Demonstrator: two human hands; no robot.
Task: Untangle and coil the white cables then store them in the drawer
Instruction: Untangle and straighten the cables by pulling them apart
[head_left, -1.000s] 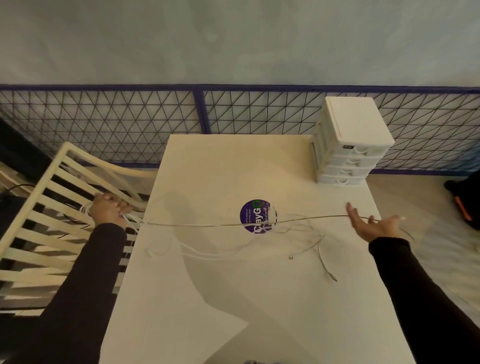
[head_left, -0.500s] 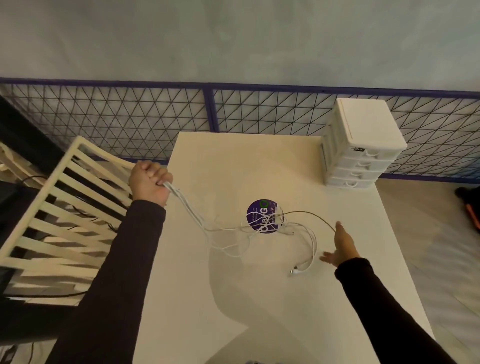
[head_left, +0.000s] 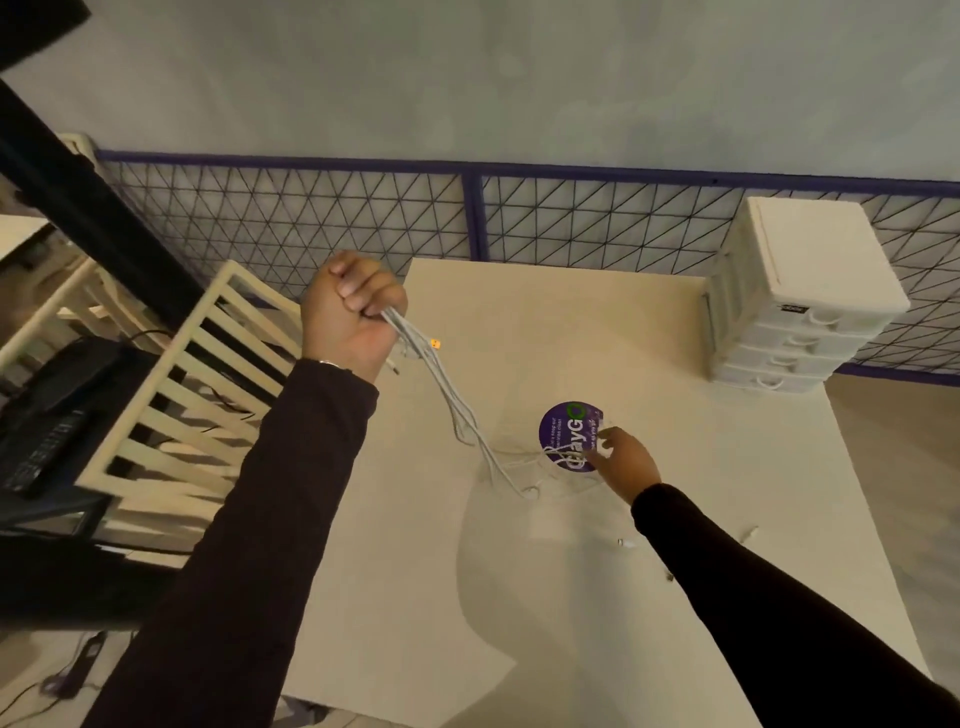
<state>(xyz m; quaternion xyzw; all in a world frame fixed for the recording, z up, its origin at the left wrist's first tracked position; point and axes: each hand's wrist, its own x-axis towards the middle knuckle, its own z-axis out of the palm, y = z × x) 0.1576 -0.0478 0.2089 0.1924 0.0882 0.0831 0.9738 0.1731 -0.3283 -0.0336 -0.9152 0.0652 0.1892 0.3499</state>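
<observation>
Your left hand (head_left: 349, 317) was a closed fist around a bundle of white cables (head_left: 453, 405), lifted above the surface (head_left: 415, 597). The strands fell from it, down and to the right, into a loose tangle under your right hand (head_left: 621, 457), whose fingers were partly open, picking at the loops. These cables looked light, limp and quick to snag, so taking one strand near its plug should be best. Beyond your right hand stood the drawer unit (head_left: 800, 312), every drawer shut, contents unseen.
</observation>
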